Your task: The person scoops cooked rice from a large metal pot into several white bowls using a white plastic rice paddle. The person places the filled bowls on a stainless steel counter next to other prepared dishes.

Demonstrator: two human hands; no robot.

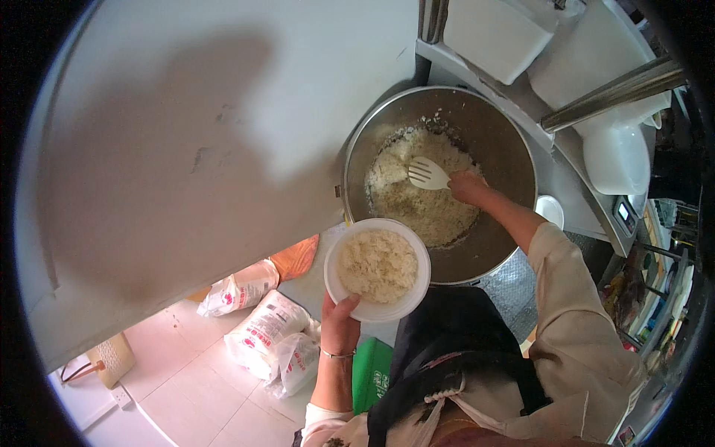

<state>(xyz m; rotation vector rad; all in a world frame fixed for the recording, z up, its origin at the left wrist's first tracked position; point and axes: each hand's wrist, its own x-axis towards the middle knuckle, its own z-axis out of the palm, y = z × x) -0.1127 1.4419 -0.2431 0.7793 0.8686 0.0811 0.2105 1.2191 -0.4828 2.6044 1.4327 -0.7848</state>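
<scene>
My left hand (342,321) grips the rim of a round white bowl (331,288), its thumb over the edge. Cooked rice (380,265) fills much of that bowl, which overlaps the near left edge of a large metal pot (505,151). Inside the pot, my right hand (468,187) holds a white slotted spoon (427,174) by its handle. The spoon's head rests on or just over a bed of rice (424,218) covering the pot's bottom. Loose grains cling to the far inner wall. The fingers of my right hand partly hide the handle.
A grey wall panel (167,167) borders the pot's left. At right, a metal shelf (570,151) bears white plastic containers (617,159) and a digital scale (625,215). Printed plastic sacks (268,327) lie on the tiled floor (190,385), near a green box or bag (371,369).
</scene>
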